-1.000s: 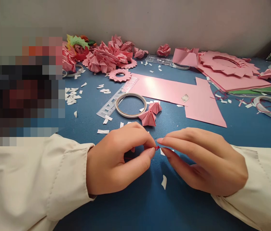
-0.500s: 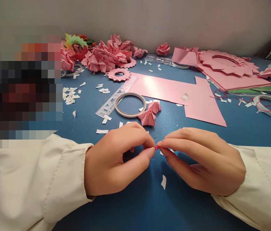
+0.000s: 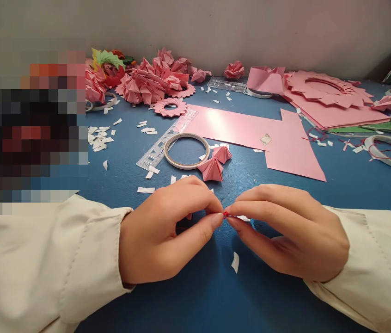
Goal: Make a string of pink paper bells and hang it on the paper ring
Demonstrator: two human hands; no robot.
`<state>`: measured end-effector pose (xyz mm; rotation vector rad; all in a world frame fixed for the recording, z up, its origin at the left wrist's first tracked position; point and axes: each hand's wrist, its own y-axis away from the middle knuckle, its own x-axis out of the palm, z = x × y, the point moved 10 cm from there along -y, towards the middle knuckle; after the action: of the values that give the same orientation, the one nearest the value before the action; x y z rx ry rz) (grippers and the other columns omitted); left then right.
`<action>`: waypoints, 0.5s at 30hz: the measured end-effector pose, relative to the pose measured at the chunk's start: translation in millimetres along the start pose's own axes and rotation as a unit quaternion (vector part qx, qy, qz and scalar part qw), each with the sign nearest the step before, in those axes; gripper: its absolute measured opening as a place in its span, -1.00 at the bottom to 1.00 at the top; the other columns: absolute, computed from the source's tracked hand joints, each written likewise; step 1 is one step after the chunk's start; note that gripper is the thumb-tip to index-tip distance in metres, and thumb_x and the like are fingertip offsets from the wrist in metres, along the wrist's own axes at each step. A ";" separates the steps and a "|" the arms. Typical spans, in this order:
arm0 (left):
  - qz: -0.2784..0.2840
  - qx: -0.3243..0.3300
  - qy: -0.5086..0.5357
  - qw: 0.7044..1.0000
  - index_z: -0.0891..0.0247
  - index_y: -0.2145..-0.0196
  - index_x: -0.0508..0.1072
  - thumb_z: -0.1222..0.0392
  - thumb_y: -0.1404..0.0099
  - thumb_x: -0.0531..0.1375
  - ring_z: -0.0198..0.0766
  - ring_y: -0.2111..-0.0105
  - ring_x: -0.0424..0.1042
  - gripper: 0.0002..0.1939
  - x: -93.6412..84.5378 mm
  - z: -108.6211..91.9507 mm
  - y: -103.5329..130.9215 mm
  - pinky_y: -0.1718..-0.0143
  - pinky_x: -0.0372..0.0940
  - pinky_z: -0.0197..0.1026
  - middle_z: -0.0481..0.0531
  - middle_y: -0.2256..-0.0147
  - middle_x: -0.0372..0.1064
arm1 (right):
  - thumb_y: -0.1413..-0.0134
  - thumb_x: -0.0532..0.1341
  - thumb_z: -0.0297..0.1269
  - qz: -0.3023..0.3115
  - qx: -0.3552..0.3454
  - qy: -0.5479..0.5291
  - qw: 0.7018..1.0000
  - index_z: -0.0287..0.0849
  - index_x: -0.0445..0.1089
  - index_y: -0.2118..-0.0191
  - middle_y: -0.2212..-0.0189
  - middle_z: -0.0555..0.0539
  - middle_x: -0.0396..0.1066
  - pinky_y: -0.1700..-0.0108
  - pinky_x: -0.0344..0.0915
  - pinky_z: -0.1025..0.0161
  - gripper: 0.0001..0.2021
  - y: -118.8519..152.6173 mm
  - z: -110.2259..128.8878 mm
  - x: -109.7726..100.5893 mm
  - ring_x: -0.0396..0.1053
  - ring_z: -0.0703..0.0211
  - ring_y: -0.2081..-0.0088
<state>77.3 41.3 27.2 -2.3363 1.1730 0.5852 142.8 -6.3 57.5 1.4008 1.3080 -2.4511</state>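
A short bit of red string [image 3: 226, 214] shows between my fingertips, low over the blue table. My left hand [image 3: 171, 231] pinches it between thumb and forefinger. From the other side my right hand [image 3: 290, 233] pinches the same string, fingertips nearly touching the left ones. Most of the string is hidden by the fingers. A small pink sliver shows in the gap behind my left thumb, too covered to make out. Just beyond my left hand sit two small folded pink paper pieces [image 3: 212, 169], beside a roll of tape [image 3: 187, 151].
A clear stencil ruler [image 3: 150, 159] lies under the tape roll, touching pink card [image 3: 237, 125]. Folded pink paper shapes [image 3: 143, 83] pile up at the back left. At right are a large pink paper ring [image 3: 327, 90] and another tape roll [image 3: 389, 155]. White paper scraps [image 3: 100, 138] are scattered about.
My right fingertips have come slightly closer to the left ones and lower, and less string shows between them. My left hand keeps its pinch.
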 end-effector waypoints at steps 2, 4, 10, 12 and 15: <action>0.000 0.007 0.000 1.000 0.29 0.42 0.33 0.34 -0.29 0.02 -0.33 0.43 0.21 -0.85 0.0 -0.9 -0.1 0.37 0.15 -0.27 -0.05 0.49 0.24 | -0.03 0.20 -0.52 0.002 0.000 -0.005 1.000 -0.30 0.37 0.34 0.49 -0.05 0.43 0.43 0.31 0.33 -0.96 0.0 0.6 0.1 0.35 0.32 0.47; -0.001 0.009 -0.001 1.000 0.29 0.41 0.33 0.34 -0.29 0.02 -0.33 0.44 0.21 -0.85 -0.3 -1.3 0.0 0.37 0.16 -0.28 -0.05 0.49 0.24 | -0.04 0.20 -0.51 0.003 0.003 -0.006 1.000 -0.29 0.36 0.35 0.50 -0.05 0.42 0.44 0.31 0.33 -0.96 0.1 0.3 -0.2 0.35 0.32 0.48; -0.006 0.002 -0.002 1.000 0.28 0.42 0.33 0.33 -0.29 0.01 -0.32 0.43 0.23 -0.84 -2.1 -1.5 0.5 0.36 0.16 -0.27 -0.04 0.48 0.25 | -0.02 0.19 -0.53 0.000 0.026 -0.017 1.000 -0.27 0.34 0.36 0.50 -0.05 0.40 0.47 0.30 0.32 -0.94 0.3 -6.0 0.6 0.33 0.31 0.50; -0.006 0.000 0.000 1.000 0.28 0.42 0.33 0.33 -0.29 -0.01 -0.32 0.43 0.22 -0.83 -2.2 -1.7 0.6 0.37 0.16 -0.27 -0.04 0.48 0.25 | -0.01 0.19 -0.54 -0.001 0.032 -0.020 0.999 -0.27 0.34 0.36 0.51 -0.05 0.40 0.49 0.28 0.31 -0.93 0.3 -7.4 0.6 0.32 0.31 0.50; -0.005 -0.005 -0.003 1.000 0.27 0.44 0.31 0.33 -0.29 -0.02 -0.32 0.43 0.21 -0.82 -2.1 -1.4 0.6 0.38 0.16 -0.26 -0.04 0.49 0.23 | -0.01 0.19 -0.54 -0.005 0.035 -0.020 0.999 -0.27 0.33 0.37 0.52 -0.05 0.39 0.50 0.27 0.31 -0.93 0.3 -7.7 -0.2 0.30 0.31 0.51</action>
<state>75.9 41.5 29.3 -2.3456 1.1581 0.5943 148.4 -1.4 55.6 1.3570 1.2356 -2.5405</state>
